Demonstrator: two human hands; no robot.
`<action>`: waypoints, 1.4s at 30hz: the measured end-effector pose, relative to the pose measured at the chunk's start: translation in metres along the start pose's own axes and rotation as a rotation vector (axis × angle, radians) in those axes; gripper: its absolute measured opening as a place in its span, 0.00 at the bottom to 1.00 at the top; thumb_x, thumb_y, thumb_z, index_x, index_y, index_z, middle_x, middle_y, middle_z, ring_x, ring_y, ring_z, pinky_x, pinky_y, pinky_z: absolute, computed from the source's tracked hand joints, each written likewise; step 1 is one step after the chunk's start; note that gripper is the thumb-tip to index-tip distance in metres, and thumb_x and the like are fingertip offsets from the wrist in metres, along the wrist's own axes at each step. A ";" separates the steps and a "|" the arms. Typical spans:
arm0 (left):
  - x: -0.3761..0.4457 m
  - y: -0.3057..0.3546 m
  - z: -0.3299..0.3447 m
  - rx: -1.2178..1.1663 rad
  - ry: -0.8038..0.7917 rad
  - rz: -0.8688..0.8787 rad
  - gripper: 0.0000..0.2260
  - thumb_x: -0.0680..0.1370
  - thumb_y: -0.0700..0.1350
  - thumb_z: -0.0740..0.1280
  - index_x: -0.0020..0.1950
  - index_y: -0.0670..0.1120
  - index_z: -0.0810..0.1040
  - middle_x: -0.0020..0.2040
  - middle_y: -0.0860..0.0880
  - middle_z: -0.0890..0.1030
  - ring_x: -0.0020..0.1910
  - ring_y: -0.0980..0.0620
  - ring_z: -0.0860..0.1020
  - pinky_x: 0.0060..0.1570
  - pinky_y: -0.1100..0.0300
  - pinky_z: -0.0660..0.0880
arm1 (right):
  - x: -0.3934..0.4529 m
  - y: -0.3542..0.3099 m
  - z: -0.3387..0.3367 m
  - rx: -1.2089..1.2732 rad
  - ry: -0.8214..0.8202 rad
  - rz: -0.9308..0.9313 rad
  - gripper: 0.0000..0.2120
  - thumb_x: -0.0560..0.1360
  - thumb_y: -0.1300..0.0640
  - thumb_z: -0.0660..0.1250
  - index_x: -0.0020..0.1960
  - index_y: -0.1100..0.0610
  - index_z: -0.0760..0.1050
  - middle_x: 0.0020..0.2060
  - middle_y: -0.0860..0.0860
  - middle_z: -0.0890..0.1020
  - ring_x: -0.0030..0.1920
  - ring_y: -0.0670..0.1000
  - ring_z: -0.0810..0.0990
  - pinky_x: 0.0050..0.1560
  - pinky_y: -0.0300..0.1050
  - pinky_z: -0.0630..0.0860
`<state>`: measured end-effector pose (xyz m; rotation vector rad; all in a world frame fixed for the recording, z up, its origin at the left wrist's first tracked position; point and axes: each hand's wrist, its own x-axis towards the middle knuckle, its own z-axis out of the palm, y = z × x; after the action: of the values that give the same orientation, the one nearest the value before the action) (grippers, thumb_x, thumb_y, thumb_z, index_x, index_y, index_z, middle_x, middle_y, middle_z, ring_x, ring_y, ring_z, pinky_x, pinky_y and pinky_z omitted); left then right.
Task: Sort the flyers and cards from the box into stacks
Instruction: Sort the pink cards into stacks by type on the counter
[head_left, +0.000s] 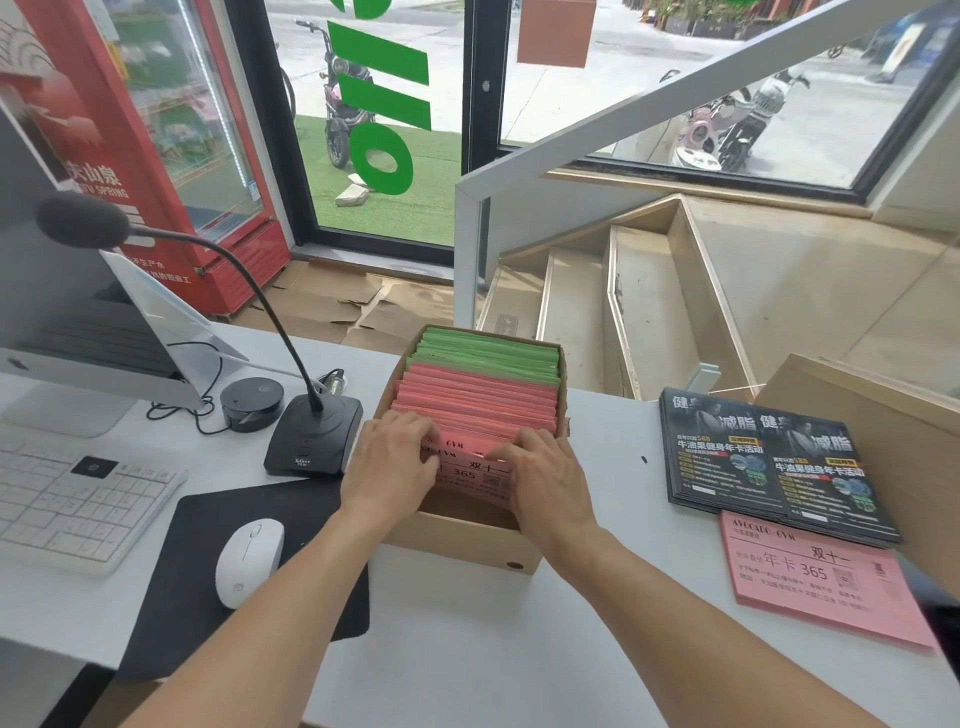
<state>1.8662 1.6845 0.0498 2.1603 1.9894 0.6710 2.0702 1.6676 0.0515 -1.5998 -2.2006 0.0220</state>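
A cardboard box (457, 540) stands on the white desk in front of me, packed with upright pink cards (478, 400) in front and green cards (488, 353) behind. My left hand (389, 457) and my right hand (545, 478) reach into the near end of the box, fingers curled over the tops of the front pink cards, tilting a printed pink bundle (467, 470) toward me. To the right lie two side-by-side stacks of dark flyers (769, 457) and, nearer me, a stack of pink cards (815, 577).
Left of the box stand a desk microphone (311, 436), a black puck (252, 402), a white mouse (249, 558) on a black pad, a keyboard (72, 504) and a monitor. A wooden ledge (883, 415) borders the desk's right. Stairs drop away behind.
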 end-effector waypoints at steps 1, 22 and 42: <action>0.000 0.000 0.000 -0.005 -0.013 0.002 0.11 0.76 0.47 0.72 0.58 0.55 0.79 0.58 0.57 0.80 0.61 0.52 0.74 0.66 0.55 0.68 | 0.000 0.000 0.000 0.002 -0.011 0.007 0.19 0.69 0.65 0.74 0.56 0.47 0.84 0.45 0.46 0.80 0.49 0.52 0.78 0.53 0.45 0.72; 0.001 0.000 -0.002 -0.070 0.019 0.009 0.08 0.75 0.43 0.74 0.52 0.52 0.86 0.60 0.57 0.80 0.63 0.55 0.73 0.66 0.57 0.70 | 0.004 0.003 0.005 -0.105 -0.074 0.015 0.18 0.71 0.63 0.68 0.58 0.48 0.78 0.53 0.45 0.81 0.53 0.53 0.76 0.55 0.47 0.71; -0.001 -0.003 -0.009 -0.037 0.053 0.066 0.15 0.72 0.49 0.77 0.58 0.54 0.81 0.65 0.55 0.76 0.71 0.51 0.67 0.75 0.48 0.60 | -0.004 0.001 -0.011 0.092 0.072 -0.036 0.20 0.72 0.64 0.67 0.58 0.45 0.81 0.49 0.42 0.85 0.48 0.49 0.84 0.38 0.47 0.81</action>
<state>1.8602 1.6819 0.0564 2.2177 1.9219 0.7765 2.0763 1.6621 0.0603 -1.4884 -2.1409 0.0543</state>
